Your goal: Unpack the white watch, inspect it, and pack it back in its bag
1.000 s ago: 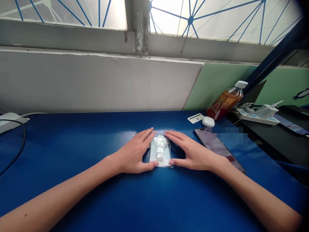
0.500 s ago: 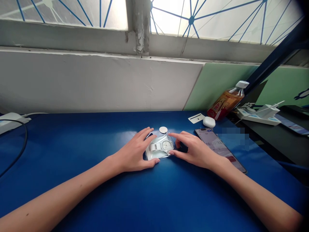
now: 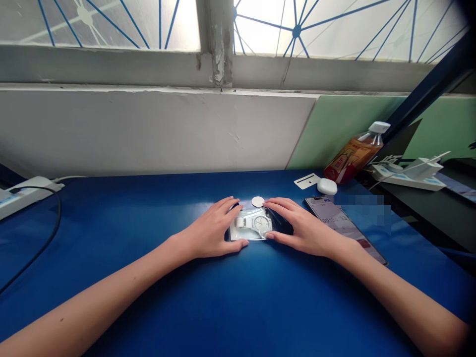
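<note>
A white wristwatch (image 3: 257, 223) in a clear plastic bag (image 3: 250, 227) lies flat on the blue table (image 3: 148, 218) at frame centre, its dial toward the right. The left hand (image 3: 211, 230) rests flat on the table, fingers spread, thumb and fingertips touching the bag's left edge without closing on it; the right hand (image 3: 299, 228) lies likewise open, its fingers touching the bag's right side. A small white disc (image 3: 258, 201) sits just above the bag, a phone (image 3: 344, 225) right of the right hand, and a white pebble-shaped case (image 3: 327, 186), a card (image 3: 307, 181) and a bottle (image 3: 355, 153) toward the upper right.
</note>
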